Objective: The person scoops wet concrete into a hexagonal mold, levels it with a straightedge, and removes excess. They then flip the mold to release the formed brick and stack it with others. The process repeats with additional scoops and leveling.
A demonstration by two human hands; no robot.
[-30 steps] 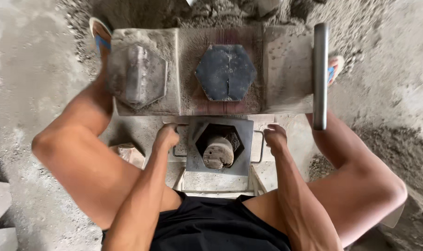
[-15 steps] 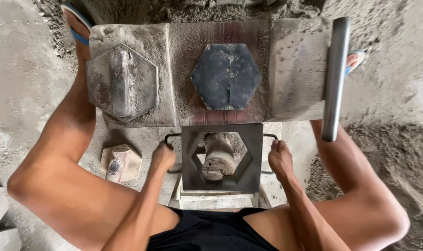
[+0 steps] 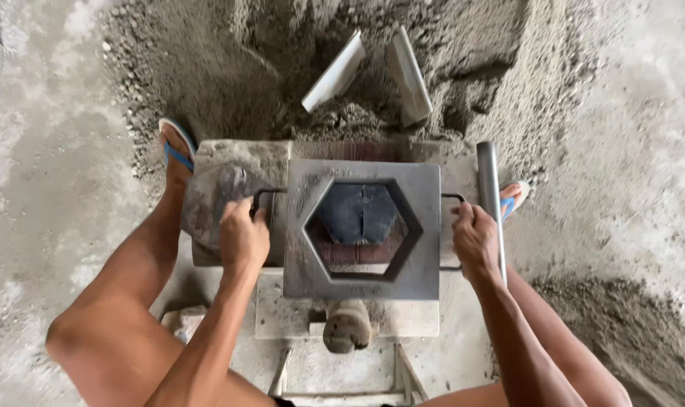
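Over sandy ground, left hand point(image 3: 244, 235) and right hand point(image 3: 474, 241) on mould frame point(image 3: 362, 280) handles.

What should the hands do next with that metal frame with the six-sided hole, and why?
Probably lower the hexagonal mould frame straight down. Both the left hand and right hand grip its side handles, and the dark hexagonal plate shows through the opening, so they look lined up.

At the centre of the frame a square grey metal mould frame point(image 3: 362, 230) with a hexagonal opening is gripped by both side handles: the left hand point(image 3: 243, 235) closed on the left one, the right hand point(image 3: 474, 241) on the right. Through the opening shows a dark hexagonal block point(image 3: 360, 213). Just right of the right hand stands a metal lever point(image 3: 490, 203). Two flat plates point(image 3: 373, 71) lie in the sand pile point(image 3: 282, 68) at the top.
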